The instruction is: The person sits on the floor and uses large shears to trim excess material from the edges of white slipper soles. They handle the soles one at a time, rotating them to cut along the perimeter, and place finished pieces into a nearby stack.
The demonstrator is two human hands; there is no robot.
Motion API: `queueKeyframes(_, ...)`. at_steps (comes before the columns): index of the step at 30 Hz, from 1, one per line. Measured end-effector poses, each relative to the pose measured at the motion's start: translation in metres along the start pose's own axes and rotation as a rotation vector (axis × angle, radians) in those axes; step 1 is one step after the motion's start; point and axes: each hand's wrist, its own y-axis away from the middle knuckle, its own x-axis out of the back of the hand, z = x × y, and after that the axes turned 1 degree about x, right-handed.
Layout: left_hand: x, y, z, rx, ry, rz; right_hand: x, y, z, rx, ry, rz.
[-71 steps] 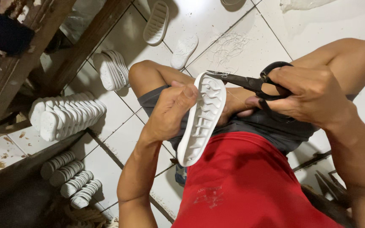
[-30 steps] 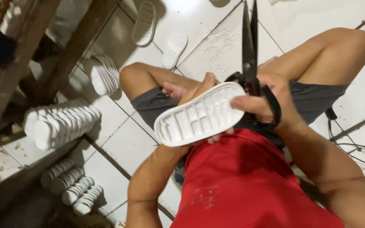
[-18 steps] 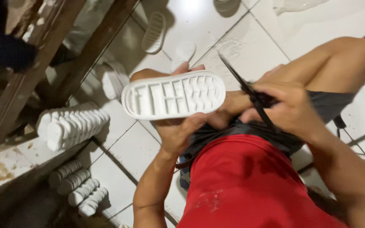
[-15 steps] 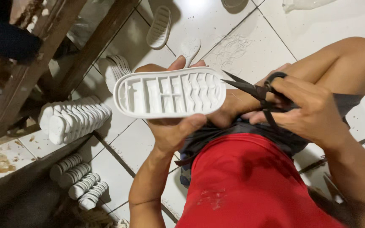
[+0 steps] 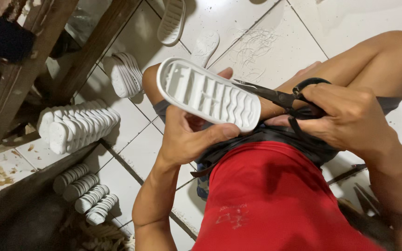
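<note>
From my head camera, I have the white shoe sole (image 5: pixel 209 92) up in front of my lap, tread side facing me, its long axis running from ten o'clock down to four o'clock. My left hand (image 5: pixel 187 137) cups it from below: the thumb lies along the near edge and the fingertips show past the far edge at about one o'clock, so the hand is closed around the sole and keeps it steady while leaving the rim free all round. My right hand (image 5: pixel 345 118) is shut through the black loops of the scissors (image 5: pixel 280 97), which point toward nine o'clock; the blades meet the sole's far rim near its right end. The blades look nearly together, though I cannot tell whether they bite any material. I hold the sole tilted like this so that the rim lies in line with the blades.

On the tiled floor (image 5: pixel 266 28), thin white trimmings (image 5: pixel 252 44) lie at twelve o'clock, a row of stacked soles (image 5: pixel 77 125) stands on edge at nine o'clock, and smaller stacks (image 5: pixel 84 195) sit at seven o'clock.

Against the frame half a second back, the sole has turned from nearly level to slanting down to the right, and the blades, then gaping open just off its right end, have closed in against the rim.
</note>
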Motion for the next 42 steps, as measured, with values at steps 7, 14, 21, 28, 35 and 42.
queueKeyframes(7,0.004,-0.006,0.0,-0.081,-0.124,-0.14,-0.005,-0.002,-0.01,-0.032,-0.1,0.0)
queueKeyframes(14,0.014,-0.012,-0.001,-0.106,0.085,-0.334,-0.043,0.003,-0.006,-0.254,-0.92,0.126)
queueKeyframes(21,-0.003,-0.006,-0.004,-0.078,0.163,-0.174,-0.083,0.022,0.002,-0.572,-1.703,0.265)
queueKeyframes(28,-0.007,-0.008,-0.002,-0.221,0.378,0.169,-0.046,0.017,-0.006,-0.731,-0.95,-0.066)
queueKeyframes(35,-0.002,-0.002,-0.011,-0.28,0.32,0.241,-0.026,0.013,-0.024,-0.416,-0.387,0.037)
queueKeyframes(42,-0.019,0.003,-0.026,-0.281,0.164,0.262,-0.03,0.005,-0.028,-0.357,-0.354,0.129)
